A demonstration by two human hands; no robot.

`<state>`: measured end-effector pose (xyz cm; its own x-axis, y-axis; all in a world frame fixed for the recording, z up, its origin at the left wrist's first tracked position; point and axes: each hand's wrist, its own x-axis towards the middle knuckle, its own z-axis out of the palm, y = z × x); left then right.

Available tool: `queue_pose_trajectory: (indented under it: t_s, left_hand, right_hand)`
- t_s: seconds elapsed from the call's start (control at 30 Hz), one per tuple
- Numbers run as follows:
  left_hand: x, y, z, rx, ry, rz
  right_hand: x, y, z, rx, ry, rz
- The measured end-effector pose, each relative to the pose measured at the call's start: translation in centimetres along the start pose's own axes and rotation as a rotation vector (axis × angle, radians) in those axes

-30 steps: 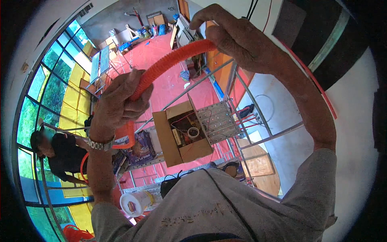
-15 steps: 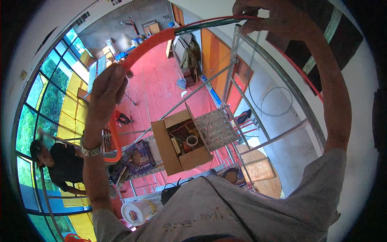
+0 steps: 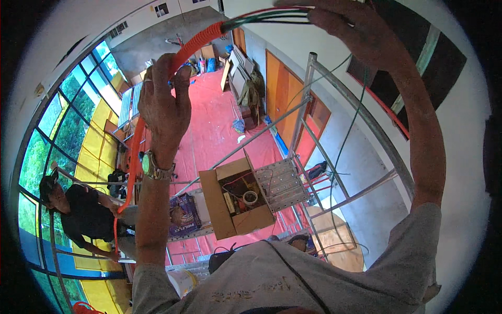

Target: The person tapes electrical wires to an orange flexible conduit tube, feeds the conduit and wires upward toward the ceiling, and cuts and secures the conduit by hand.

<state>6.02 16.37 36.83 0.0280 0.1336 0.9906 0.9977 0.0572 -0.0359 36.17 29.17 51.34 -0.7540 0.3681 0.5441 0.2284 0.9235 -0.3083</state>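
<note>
An orange corrugated conduit (image 3: 201, 42) passes through my left hand (image 3: 166, 107), whose fingers are wrapped round it near its upper end. From there the conduit hangs down and left toward a co-worker (image 3: 86, 209), whose hands are on its lower stretch. A bundle of green, white and red electrical wires (image 3: 266, 18) comes out of the conduit's end and arcs right at the top of the view. My right hand (image 3: 348, 31) closes on these wires; its fingertips are partly hidden.
An open cardboard box (image 3: 251, 222) with tape and small items stands on the perforated scaffold plank (image 3: 282, 183) below me. Scaffold tubes (image 3: 361, 115) rise on my right. Near my body is a white bucket (image 3: 180, 280). Red sheeting (image 3: 204, 123) covers the floor far below.
My left hand has moved up and right with the conduit. My right hand has shifted slightly higher along with the wires. A dark green cable now hangs at the right, and the co-worker's hands are on the conduit.
</note>
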Motion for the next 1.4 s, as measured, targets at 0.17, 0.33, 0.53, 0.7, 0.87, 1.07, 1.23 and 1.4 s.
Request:
queue_pose_trajectory:
  t_s: [0.17,0.33,0.53,0.7,0.87,1.07,1.23,1.4]
  left_hand:
    - [-0.3,-0.3,-1.3,-0.068,-0.259,-0.090]
    - [0.2,-1.2,-3.1,-0.453,-0.650,-0.224]
    - [0.2,-0.7,-1.1,-0.551,-0.554,0.455]
    - [1.0,0.8,-1.5,-0.963,-1.023,-0.552]
    - [1.5,0.8,-1.3,-0.600,-0.765,-0.212]
    - [6.1,0.4,-3.3,-0.511,-0.792,-0.335]
    - [8.5,-3.1,-2.7,-0.351,-0.397,-0.111]
    - [9.3,-0.6,-1.8,-0.222,-0.155,-0.136]
  right_hand:
    - [0.2,7.5,1.6,-0.658,0.093,-0.558]
    - [-0.6,6.7,1.6,-0.466,-0.021,-0.510]
    - [0.6,6.4,4.8,-0.506,-0.002,-0.673]
    - [1.9,4.6,5.3,-0.363,-0.297,-0.266]
    - [2.7,6.6,4.8,-0.838,-0.300,-0.481]
    - [5.0,9.5,1.0,-0.892,-0.098,-0.459]
    - [5.5,4.8,-2.7,-0.020,-0.206,-0.200]
    - [5.4,2.8,-4.4,-0.114,0.009,-0.438]
